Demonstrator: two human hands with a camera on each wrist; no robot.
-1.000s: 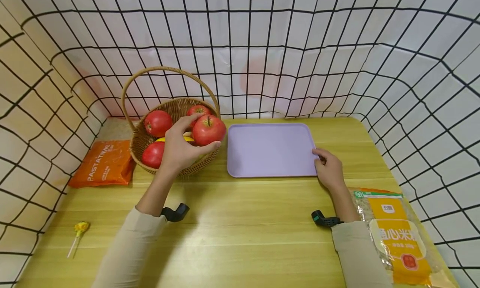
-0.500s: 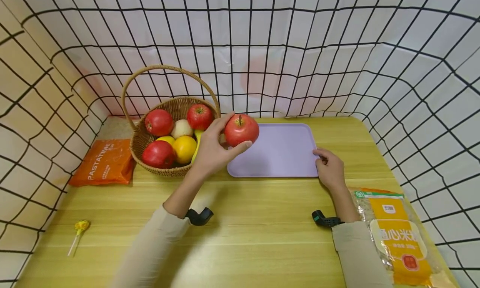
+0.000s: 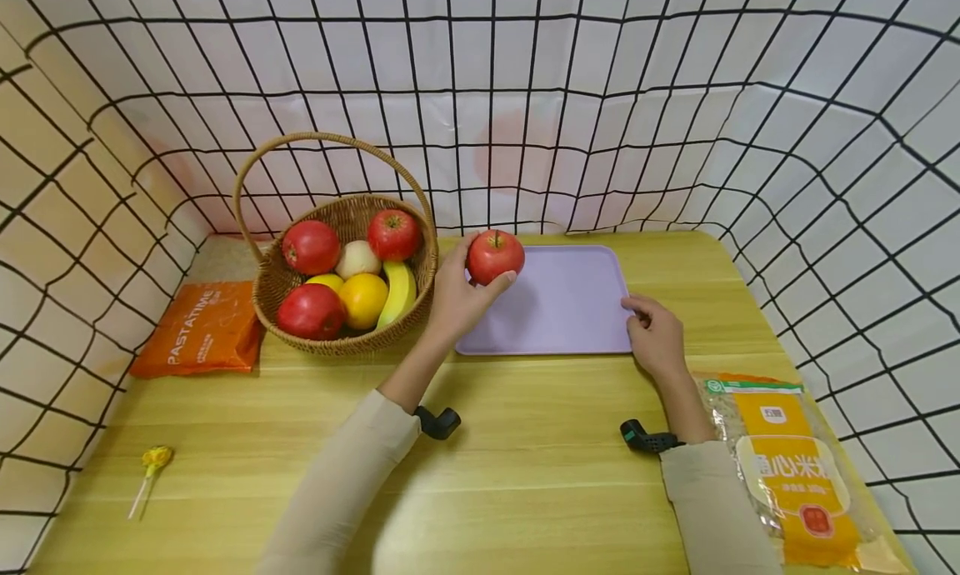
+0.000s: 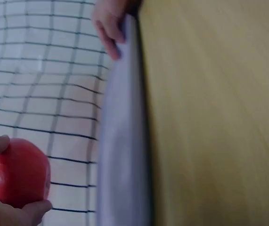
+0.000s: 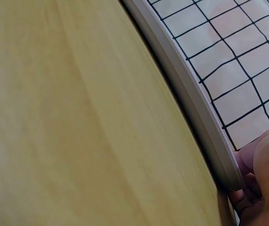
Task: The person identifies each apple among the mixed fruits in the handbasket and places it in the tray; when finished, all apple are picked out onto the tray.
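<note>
A red apple (image 3: 495, 257) is gripped between the thumb and fingers of my left hand (image 3: 459, 296), over the left part of a lilac tray (image 3: 573, 308). In the left wrist view the apple (image 4: 19, 173) shows clear of the tray's surface. My right hand (image 3: 657, 335) pinches the tray's right edge, thumb on the rim and fingers curled at the side; the right wrist view shows the fingers partly under the rim (image 5: 228, 174). Left of the tray stands a wicker basket (image 3: 345, 350) with several red apples, an orange (image 3: 363, 300), a banana (image 3: 399, 294) and a pale round fruit (image 3: 357, 259).
An orange pasta packet (image 3: 198, 329) lies left of the basket. A yellow lollipop (image 3: 156, 458) is at the front left. At the right, a clear and yellow food bag (image 3: 798, 475) lies near my right forearm. Grid-patterned cloth walls (image 3: 510, 100) enclose the table (image 3: 525, 458).
My left hand has carried the apple rightward, from over the basket to over the tray's left part. The basket's other fruit has come into view. My right hand stays at the tray's edge.
</note>
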